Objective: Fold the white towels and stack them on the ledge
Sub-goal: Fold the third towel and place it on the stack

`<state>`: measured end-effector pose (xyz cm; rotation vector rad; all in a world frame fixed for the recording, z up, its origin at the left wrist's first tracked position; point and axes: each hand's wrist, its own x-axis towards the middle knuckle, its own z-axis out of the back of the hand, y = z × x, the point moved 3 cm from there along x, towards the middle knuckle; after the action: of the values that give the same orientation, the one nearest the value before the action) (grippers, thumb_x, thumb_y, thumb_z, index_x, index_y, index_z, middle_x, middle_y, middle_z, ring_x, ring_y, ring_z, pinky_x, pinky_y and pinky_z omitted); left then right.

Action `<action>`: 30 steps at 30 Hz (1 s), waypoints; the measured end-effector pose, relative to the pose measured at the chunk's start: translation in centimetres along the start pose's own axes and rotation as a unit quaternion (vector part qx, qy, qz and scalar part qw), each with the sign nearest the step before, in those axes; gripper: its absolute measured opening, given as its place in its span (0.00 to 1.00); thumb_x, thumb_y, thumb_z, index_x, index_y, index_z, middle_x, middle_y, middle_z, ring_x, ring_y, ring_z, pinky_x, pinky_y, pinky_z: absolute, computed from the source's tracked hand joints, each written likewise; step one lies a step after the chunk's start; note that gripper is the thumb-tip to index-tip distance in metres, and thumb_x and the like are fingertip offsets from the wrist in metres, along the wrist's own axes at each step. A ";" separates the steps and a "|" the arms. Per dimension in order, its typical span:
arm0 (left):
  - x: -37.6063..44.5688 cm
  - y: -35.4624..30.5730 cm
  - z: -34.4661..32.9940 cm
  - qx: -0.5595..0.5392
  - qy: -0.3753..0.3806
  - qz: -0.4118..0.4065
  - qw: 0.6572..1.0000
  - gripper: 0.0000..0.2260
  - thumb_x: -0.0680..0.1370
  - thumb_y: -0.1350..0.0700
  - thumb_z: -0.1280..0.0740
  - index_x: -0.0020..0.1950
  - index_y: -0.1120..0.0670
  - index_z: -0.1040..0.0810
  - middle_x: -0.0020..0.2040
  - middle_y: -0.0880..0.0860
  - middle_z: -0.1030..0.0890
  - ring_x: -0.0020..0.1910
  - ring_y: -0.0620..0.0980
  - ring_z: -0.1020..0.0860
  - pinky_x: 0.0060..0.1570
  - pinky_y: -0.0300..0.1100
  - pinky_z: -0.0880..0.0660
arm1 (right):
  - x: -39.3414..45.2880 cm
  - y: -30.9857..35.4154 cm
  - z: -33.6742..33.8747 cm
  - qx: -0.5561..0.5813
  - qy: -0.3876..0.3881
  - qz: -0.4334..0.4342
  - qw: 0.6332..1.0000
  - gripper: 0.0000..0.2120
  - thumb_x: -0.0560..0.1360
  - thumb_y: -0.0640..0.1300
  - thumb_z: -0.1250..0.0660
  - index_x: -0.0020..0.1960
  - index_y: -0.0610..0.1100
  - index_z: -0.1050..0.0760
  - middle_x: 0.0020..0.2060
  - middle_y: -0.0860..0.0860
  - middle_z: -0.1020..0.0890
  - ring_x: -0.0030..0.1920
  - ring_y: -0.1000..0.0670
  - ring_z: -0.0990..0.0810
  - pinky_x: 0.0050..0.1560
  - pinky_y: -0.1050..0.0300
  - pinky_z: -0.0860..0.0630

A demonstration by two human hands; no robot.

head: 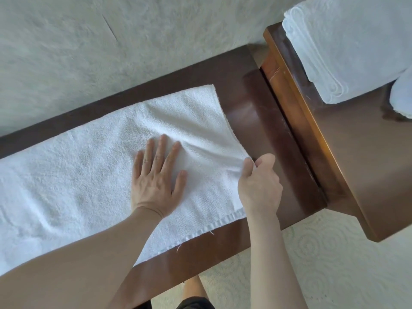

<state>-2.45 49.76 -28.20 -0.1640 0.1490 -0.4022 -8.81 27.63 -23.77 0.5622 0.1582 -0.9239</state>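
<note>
A long white towel [73,170] lies spread flat along the dark wooden bench [252,103]. My left hand [157,177] presses flat on it, fingers apart, near its right end. My right hand [259,184] pinches the towel's right edge at the near corner, and a fold ridge runs from there toward my left hand. On the raised wooden ledge [347,166] to the right sits a stack of folded white towels [343,47].
Another bit of white cloth [402,94] shows at the right edge on the ledge. A pale textured wall [111,36] runs behind the bench. Patterned light flooring [323,259] lies below, and my legs [194,293] show at the bottom.
</note>
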 end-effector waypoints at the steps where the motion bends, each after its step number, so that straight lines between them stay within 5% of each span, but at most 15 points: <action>1: 0.0 0.0 0.0 0.000 -0.002 0.000 1.000 0.30 0.83 0.38 0.54 0.84 0.46 0.48 0.84 0.51 0.50 0.83 0.54 0.54 0.80 0.56 0.54 | 0.0 -0.2 -0.1 0.012 0.016 0.001 1.000 0.12 0.83 0.56 0.46 0.51 0.48 0.38 0.35 0.51 0.26 0.36 0.43 0.28 0.39 0.51 0.34; 3: 0.0 0.0 0.1 0.000 -0.002 -0.001 1.000 0.29 0.83 0.39 0.54 0.83 0.46 0.48 0.84 0.51 0.49 0.83 0.54 0.54 0.80 0.56 0.53 | 0.2 -1.0 0.0 0.003 0.019 0.013 1.000 0.15 0.82 0.61 0.45 0.50 0.49 0.36 0.31 0.53 0.28 0.33 0.46 0.29 0.37 0.52 0.33; 7: 0.0 -0.1 0.0 -0.001 -0.003 -0.004 1.000 0.29 0.83 0.38 0.55 0.84 0.45 0.48 0.84 0.50 0.50 0.83 0.53 0.54 0.79 0.57 0.52 | 0.5 -3.2 1.1 -0.080 -0.104 0.016 0.991 0.17 0.82 0.59 0.41 0.44 0.46 0.30 0.28 0.54 0.29 0.30 0.48 0.26 0.31 0.57 0.36; 12: 0.0 0.0 -0.1 0.011 0.003 -0.002 1.000 0.30 0.82 0.37 0.55 0.84 0.45 0.49 0.84 0.50 0.51 0.83 0.53 0.55 0.80 0.55 0.54 | 0.5 1.2 0.1 -0.050 -0.182 0.155 0.970 0.09 0.79 0.48 0.36 0.53 0.44 0.25 0.46 0.47 0.22 0.47 0.41 0.24 0.49 0.45 0.31; 15: 0.0 0.0 -0.1 0.009 0.002 -0.003 1.000 0.30 0.82 0.38 0.54 0.84 0.45 0.49 0.84 0.50 0.51 0.83 0.53 0.55 0.79 0.56 0.53 | 0.6 6.7 -2.8 -0.002 -0.072 0.307 0.949 0.16 0.81 0.47 0.38 0.67 0.43 0.27 0.62 0.44 0.23 0.64 0.40 0.25 0.63 0.44 0.30; 18: 0.0 0.0 -0.1 0.005 -0.005 -0.008 1.000 0.30 0.82 0.38 0.53 0.84 0.45 0.49 0.84 0.50 0.50 0.83 0.53 0.54 0.79 0.56 0.53 | 1.5 8.1 -5.3 -0.115 0.014 0.394 0.912 0.24 0.85 0.53 0.47 0.79 0.50 0.39 0.79 0.47 0.39 0.80 0.44 0.45 0.77 0.42 0.45; 20: 0.0 0.1 -0.1 0.000 -0.008 -0.014 1.000 0.30 0.82 0.38 0.52 0.84 0.45 0.49 0.84 0.50 0.50 0.83 0.53 0.54 0.79 0.55 0.53 | 3.1 7.0 -5.4 -0.150 0.007 0.389 0.909 0.25 0.85 0.57 0.51 0.81 0.54 0.45 0.82 0.51 0.47 0.81 0.49 0.53 0.79 0.41 0.53; 25: 0.0 0.0 0.3 -0.012 -0.002 -0.017 1.000 0.31 0.82 0.38 0.51 0.84 0.45 0.50 0.84 0.48 0.52 0.83 0.53 0.54 0.79 0.56 0.53 | 5.4 7.5 -5.0 -0.130 -0.005 0.285 0.950 0.27 0.85 0.57 0.53 0.82 0.54 0.52 0.82 0.49 0.49 0.81 0.48 0.51 0.79 0.41 0.55; 27: 0.0 0.1 0.3 -0.015 0.002 -0.015 1.000 0.31 0.82 0.38 0.51 0.84 0.45 0.50 0.84 0.48 0.52 0.83 0.53 0.54 0.80 0.56 0.53 | 4.7 8.6 -4.9 -0.124 -0.030 0.254 0.959 0.28 0.85 0.56 0.49 0.82 0.51 0.50 0.79 0.47 0.40 0.79 0.47 0.43 0.77 0.43 0.46; 30: -0.2 0.1 0.3 -0.019 0.002 -0.015 1.000 0.31 0.81 0.38 0.50 0.84 0.45 0.50 0.84 0.48 0.52 0.83 0.53 0.54 0.79 0.57 0.52 | 4.3 9.4 -3.9 -0.085 -0.095 0.208 0.970 0.27 0.81 0.53 0.37 0.77 0.44 0.38 0.64 0.47 0.26 0.63 0.45 0.28 0.61 0.50 0.33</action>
<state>-2.51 49.92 -27.90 -0.2022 0.1583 -0.4305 1.62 31.09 -24.98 0.3263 -0.0540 -0.5441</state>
